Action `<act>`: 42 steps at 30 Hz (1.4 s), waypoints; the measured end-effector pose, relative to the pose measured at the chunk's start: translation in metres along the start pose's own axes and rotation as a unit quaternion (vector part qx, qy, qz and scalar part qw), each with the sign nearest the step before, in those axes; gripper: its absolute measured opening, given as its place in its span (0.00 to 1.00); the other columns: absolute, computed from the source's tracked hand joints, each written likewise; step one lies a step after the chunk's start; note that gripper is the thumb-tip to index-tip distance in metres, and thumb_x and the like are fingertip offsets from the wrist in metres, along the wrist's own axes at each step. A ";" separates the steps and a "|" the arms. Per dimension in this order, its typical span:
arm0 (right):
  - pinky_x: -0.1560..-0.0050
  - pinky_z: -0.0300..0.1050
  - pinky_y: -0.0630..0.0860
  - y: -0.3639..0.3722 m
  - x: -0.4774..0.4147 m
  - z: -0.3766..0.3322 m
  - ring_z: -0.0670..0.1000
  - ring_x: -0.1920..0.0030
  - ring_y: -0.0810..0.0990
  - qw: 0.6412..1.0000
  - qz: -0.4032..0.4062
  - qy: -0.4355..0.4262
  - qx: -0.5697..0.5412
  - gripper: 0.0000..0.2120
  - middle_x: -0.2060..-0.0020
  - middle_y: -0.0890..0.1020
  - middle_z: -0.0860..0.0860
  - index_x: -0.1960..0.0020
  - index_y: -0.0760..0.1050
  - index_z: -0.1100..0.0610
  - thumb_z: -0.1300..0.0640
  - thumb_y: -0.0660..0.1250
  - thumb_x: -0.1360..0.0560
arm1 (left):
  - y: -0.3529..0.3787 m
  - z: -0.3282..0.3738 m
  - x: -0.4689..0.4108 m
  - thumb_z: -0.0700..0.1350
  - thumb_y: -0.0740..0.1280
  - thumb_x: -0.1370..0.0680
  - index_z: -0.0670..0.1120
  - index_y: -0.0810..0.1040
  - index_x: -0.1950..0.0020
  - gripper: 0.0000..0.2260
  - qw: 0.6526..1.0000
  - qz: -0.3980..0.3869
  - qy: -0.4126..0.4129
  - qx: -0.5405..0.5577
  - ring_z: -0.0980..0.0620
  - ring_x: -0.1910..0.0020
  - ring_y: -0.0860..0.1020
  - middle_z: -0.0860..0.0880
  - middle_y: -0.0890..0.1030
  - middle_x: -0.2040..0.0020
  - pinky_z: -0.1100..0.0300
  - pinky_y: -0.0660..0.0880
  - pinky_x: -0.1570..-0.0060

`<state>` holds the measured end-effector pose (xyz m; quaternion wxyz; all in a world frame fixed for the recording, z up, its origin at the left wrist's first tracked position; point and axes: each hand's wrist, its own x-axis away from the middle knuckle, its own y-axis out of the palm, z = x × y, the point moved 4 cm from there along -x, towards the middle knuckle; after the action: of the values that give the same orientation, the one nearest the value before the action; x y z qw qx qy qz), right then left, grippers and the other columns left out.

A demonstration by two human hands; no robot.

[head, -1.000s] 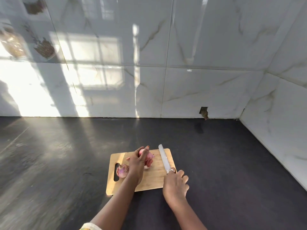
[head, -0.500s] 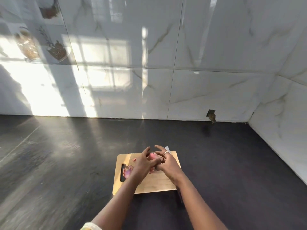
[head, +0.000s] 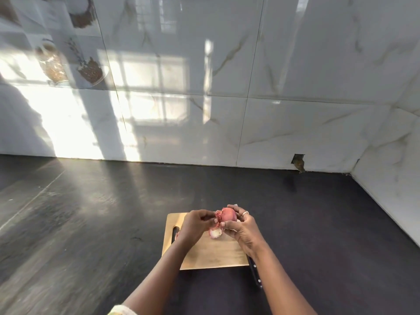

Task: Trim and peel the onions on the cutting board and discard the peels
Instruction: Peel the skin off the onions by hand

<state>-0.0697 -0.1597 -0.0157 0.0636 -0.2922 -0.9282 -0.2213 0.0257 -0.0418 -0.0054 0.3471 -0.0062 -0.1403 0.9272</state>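
Your bench [head: 95, 223] is a dark slab running back to the tiled wall, and the board [head: 211, 255] sits near its front edge, closer to the right corner than the left. The board's slotted handle end points to your left.

Both arms come in from the front edge of the bench and meet over the board's far edge. Your right hand [head: 244, 230] cups the onion [head: 228, 215] from the right and underneath, grip clamped on it, so the onion is lifted off the wood and hangs just above the board's back edge. Your left hand [head: 194, 226] is closed too, fingertips pinched on a flap of skin [head: 218, 216] at the onion's left side.

That is the relation to mind: the loose skin lies to the left of the holding grip, so the pull should run leftward and away from your right palm, while the right hand keeps the bulb from turning. The left hand is the nearer 1 to the flap and is the 1 to strip it.

A pale cut piece [head: 215, 233] shows just below the onion, between your 2 hands; whether it is a trimmed end or loose peel I cannot tell. The knife handle [head: 255, 269] lies off the board's front right corner, under your right forearm, so watch your wrist as it comes back. No bin for the peels is in view.
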 end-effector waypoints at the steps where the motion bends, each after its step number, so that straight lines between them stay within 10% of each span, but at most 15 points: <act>1: 0.60 0.46 0.80 0.000 0.000 0.000 0.60 0.43 0.79 1.000 0.002 -0.001 -0.004 0.27 0.33 0.66 0.60 0.43 0.74 0.60 0.78 0.72 0.38 | -0.001 0.000 -0.001 0.37 0.71 0.29 0.42 0.83 0.51 0.07 1.000 0.005 -0.003 -0.001 0.49 0.57 0.81 0.44 0.84 0.57 0.49 0.78 0.48; 16: 0.57 0.51 0.82 -0.003 0.002 0.004 0.57 0.61 0.84 0.984 0.015 0.037 -0.172 0.15 0.46 0.75 0.60 0.43 0.70 0.65 0.75 0.60 0.28 | -0.009 0.010 -0.013 0.37 0.64 0.24 0.43 0.81 0.53 0.07 0.980 0.078 0.021 -0.180 0.53 0.61 0.76 0.47 0.83 0.59 0.63 0.69 0.59; 22: 0.58 0.50 0.82 -0.006 -0.002 0.006 0.57 0.53 0.77 0.987 0.018 0.027 -0.155 0.12 0.32 0.70 0.54 0.52 0.68 0.61 0.75 0.64 0.30 | 0.004 0.015 -0.012 0.44 0.66 0.24 0.46 0.82 0.48 0.08 0.966 0.019 0.074 -0.247 0.51 0.50 0.79 0.49 0.83 0.49 0.58 0.75 0.48; 30: 0.51 0.54 0.78 -0.004 0.000 0.004 0.54 0.56 0.82 0.991 0.011 0.036 -0.129 0.19 0.51 0.81 0.57 0.45 0.68 0.58 0.77 0.62 0.29 | 0.011 0.034 -0.001 0.44 0.71 0.28 0.48 0.80 0.44 0.13 0.974 -0.008 0.151 -0.169 0.59 0.53 0.79 0.51 0.81 0.46 0.76 0.71 0.56; 35: 0.63 0.41 0.81 -0.004 0.002 0.003 0.53 0.54 0.80 0.991 0.021 0.016 -0.128 0.23 0.49 0.77 0.60 0.41 0.70 0.62 0.81 0.62 0.31 | 0.011 0.037 0.002 0.42 0.71 0.28 0.46 0.83 0.48 0.09 0.968 0.020 0.177 -0.177 0.56 0.52 0.79 0.49 0.83 0.48 0.80 0.69 0.56; 42: 0.53 0.46 0.81 -0.002 0.005 0.002 0.56 0.50 0.80 0.995 0.020 -0.008 -0.093 0.24 0.45 0.78 0.61 0.45 0.74 0.61 0.78 0.70 0.37 | 0.012 0.030 0.001 0.38 0.66 0.25 0.42 0.81 0.51 0.06 0.971 0.065 0.142 -0.182 0.53 0.53 0.79 0.48 0.82 0.51 0.80 0.67 0.59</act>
<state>-0.0743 -0.1573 -0.0172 0.0331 -0.3168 -0.8981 -0.3031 0.0138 -0.0575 0.0202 0.2959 -0.2100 -0.2549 0.8963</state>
